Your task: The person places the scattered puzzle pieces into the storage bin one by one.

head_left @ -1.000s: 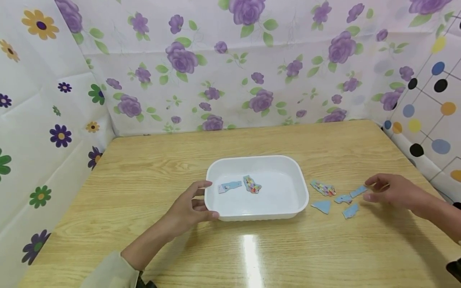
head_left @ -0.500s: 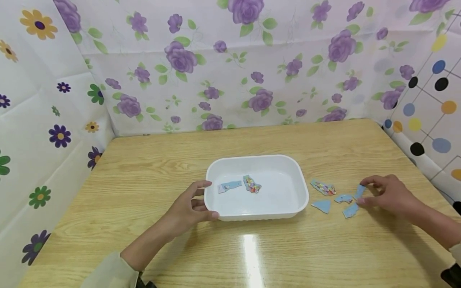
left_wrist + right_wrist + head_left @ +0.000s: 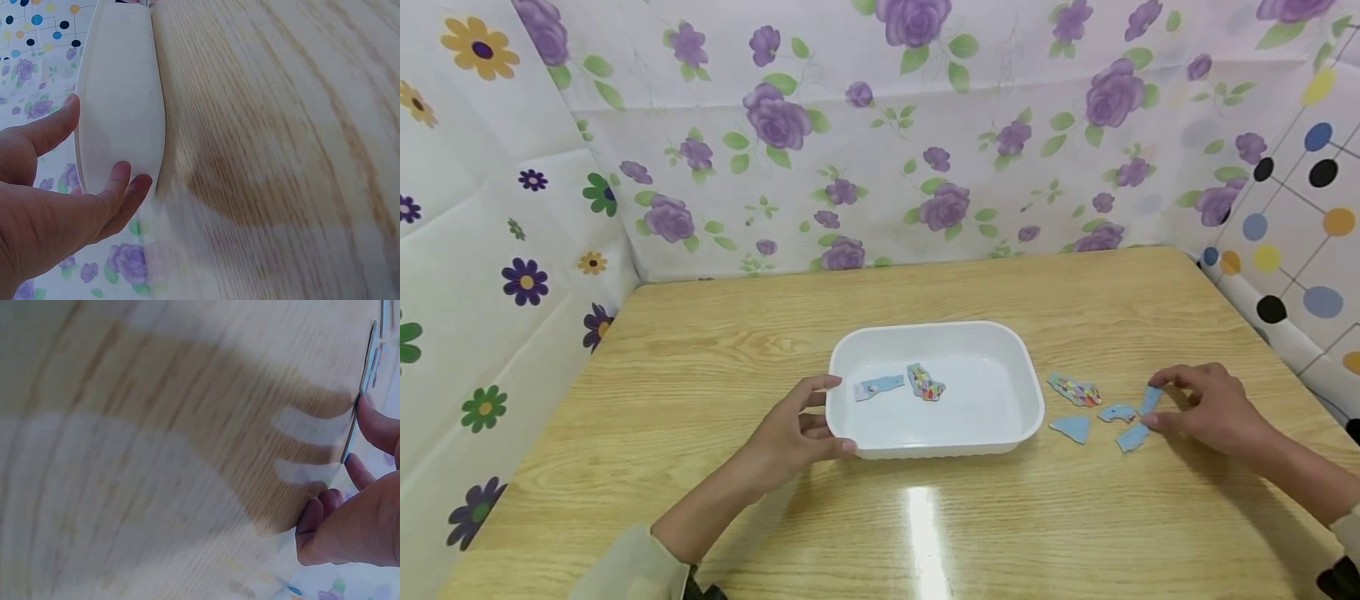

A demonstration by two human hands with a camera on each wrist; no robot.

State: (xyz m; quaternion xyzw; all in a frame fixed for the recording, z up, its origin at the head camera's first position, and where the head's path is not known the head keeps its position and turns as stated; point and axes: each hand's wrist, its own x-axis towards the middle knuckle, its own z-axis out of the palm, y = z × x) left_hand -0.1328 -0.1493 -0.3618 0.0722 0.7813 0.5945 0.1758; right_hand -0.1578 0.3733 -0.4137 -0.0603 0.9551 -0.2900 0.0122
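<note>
My left hand (image 3: 793,429) holds the left end of a white plastic tray (image 3: 955,450). Its thumb and forefinger reach the rim, while other fingertips touch the side wall in the left wrist view. Two puzzle pieces lie inside, one pale blue (image 3: 880,386), one multicoloured (image 3: 924,382). To the tray's right, my right hand (image 3: 1213,408) pinches a narrow light-blue puzzle piece (image 3: 1150,399) by its ends between thumb and finger, low over the table. The right wrist view shows this piece (image 3: 352,431) edge-on. Its thumb tip overlaps another blue piece (image 3: 1131,437).
Between tray and right hand lie a multicoloured piece (image 3: 1075,390), a blue triangular piece (image 3: 1072,428) and a small notched piece (image 3: 1117,412). All sit on a wood-grain table (image 3: 737,333). Flower-printed sheets (image 3: 880,167) hang behind; a dotted one (image 3: 1300,242) is at right.
My right hand has moved slightly left and taken the narrow blue piece between thumb and finger, turning it more upright in the head view. Left hand and tray have stayed in place.
</note>
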